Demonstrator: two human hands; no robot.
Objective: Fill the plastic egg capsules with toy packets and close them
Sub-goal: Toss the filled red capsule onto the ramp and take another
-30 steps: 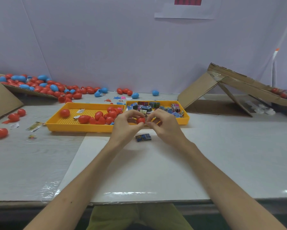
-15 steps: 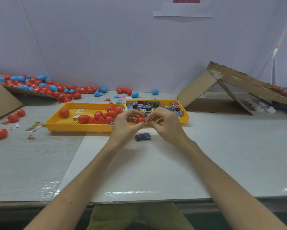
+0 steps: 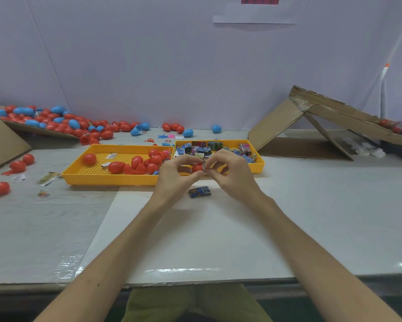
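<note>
My left hand (image 3: pixel 175 176) pinches a red egg capsule (image 3: pixel 197 168) above the table, just in front of the two yellow trays. My right hand (image 3: pixel 232 175) holds a small toy packet (image 3: pixel 204 168) against the capsule's opening. A blue toy packet (image 3: pixel 200 192) lies on the white board right below my hands. The left yellow tray (image 3: pixel 97 177) holds several red capsule pieces (image 3: pixel 139 163). The right yellow tray (image 3: pixel 259 165) holds several toy packets (image 3: pixel 202 147).
A pile of red and blue eggs (image 3: pixel 56 123) lies on a cardboard sheet at the back left, with loose eggs (image 3: pixel 0 188) on the left table. A folded cardboard ramp (image 3: pixel 311 126) stands at the right. The table's front edge (image 3: pixel 195 281) runs near my lap.
My hands have stayed in place in front of the trays, fingers shifting slightly as the packet is worked at the red capsule.
</note>
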